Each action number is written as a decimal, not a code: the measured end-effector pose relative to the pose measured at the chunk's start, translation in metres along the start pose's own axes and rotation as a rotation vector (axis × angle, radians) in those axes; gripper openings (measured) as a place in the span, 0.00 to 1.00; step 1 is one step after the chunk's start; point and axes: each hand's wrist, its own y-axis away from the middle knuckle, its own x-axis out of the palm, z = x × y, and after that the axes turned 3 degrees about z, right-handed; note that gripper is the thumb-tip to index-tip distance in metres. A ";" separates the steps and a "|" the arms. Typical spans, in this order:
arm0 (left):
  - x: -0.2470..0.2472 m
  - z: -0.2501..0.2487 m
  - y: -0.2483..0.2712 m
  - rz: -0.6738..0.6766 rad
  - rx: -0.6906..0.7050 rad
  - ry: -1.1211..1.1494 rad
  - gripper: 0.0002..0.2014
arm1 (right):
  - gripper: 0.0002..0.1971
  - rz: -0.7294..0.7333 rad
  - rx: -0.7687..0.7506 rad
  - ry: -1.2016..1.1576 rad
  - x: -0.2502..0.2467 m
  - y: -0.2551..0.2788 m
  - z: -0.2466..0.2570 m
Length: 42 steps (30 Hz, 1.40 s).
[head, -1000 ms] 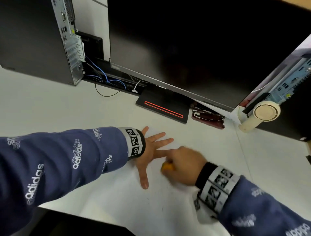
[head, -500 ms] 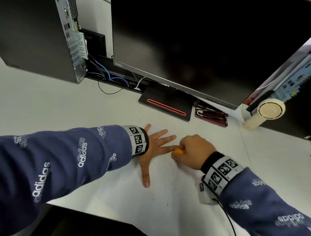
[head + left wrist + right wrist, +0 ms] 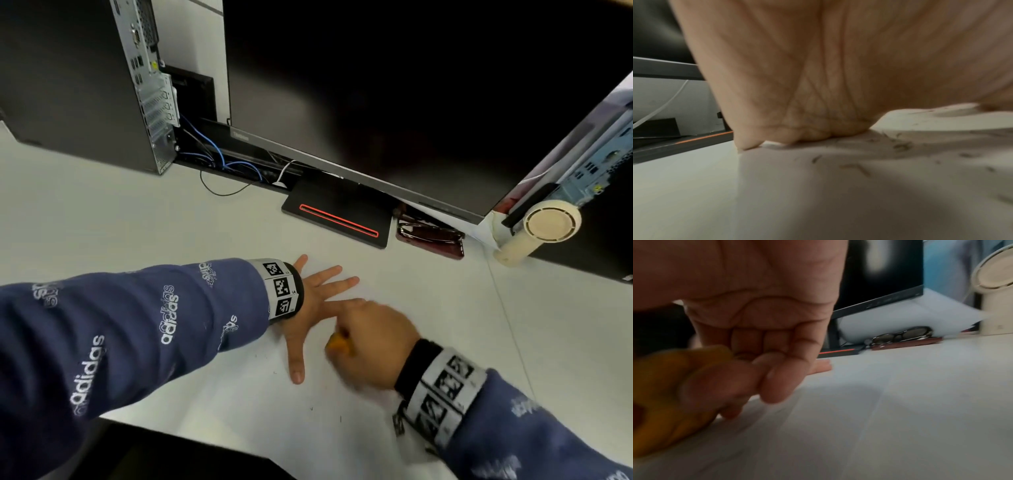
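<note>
On my feed from the desk point(image 3: 137, 219), the left hand point(image 3: 310, 308) lies palm down on a white sheet of paper point(image 3: 257, 411), fingers straight and fanned toward the monitor point(image 3: 411, 102), thumb angled back toward the person, forearm reaching in from the left. The right hand point(image 3: 371, 346), knuckles up and motion-blurred, is curled tightly around a yellow eraser point(image 3: 337, 342). The eraser sits low against the paper in the gap between the left thumb and index finger. My right wrist view shows the fingers folded into the palm with the eraser pinched under them. Dark eraser crumbs point(image 3: 900, 146) dot the sheet beside the left palm. Behind the hands stand the monitor's base point(image 3: 337, 219), a pair of glasses point(image 3: 430, 234), a cream desk fan point(image 3: 548, 224) and a computer tower point(image 3: 68, 85).
</note>
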 end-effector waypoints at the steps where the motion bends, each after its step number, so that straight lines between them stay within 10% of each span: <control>1: 0.001 0.001 0.000 -0.014 0.004 0.014 0.80 | 0.13 0.042 -0.084 -0.005 0.007 0.011 0.013; 4: 0.002 0.002 -0.001 -0.019 0.007 0.013 0.80 | 0.18 0.167 -0.129 -0.008 0.002 0.019 0.016; 9: -0.004 -0.003 0.001 0.017 0.003 -0.010 0.79 | 0.14 -0.056 0.095 -0.006 -0.014 -0.014 -0.044; 15: 0.003 0.002 0.000 -0.028 0.007 0.018 0.80 | 0.17 0.163 -0.222 0.050 0.007 0.028 0.019; 22: -0.005 -0.003 0.001 0.028 0.001 -0.011 0.80 | 0.14 -0.078 0.076 0.025 -0.014 -0.011 -0.039; 28: 0.001 0.002 0.001 -0.011 0.009 0.018 0.81 | 0.16 0.164 -0.218 0.088 0.006 0.033 0.025; 34: -0.006 -0.003 0.004 0.012 0.007 -0.006 0.79 | 0.14 -0.021 0.124 0.061 -0.017 -0.009 -0.046; 42: 0.000 0.000 0.002 -0.005 -0.003 0.014 0.81 | 0.17 0.166 -0.165 0.105 0.002 0.029 0.012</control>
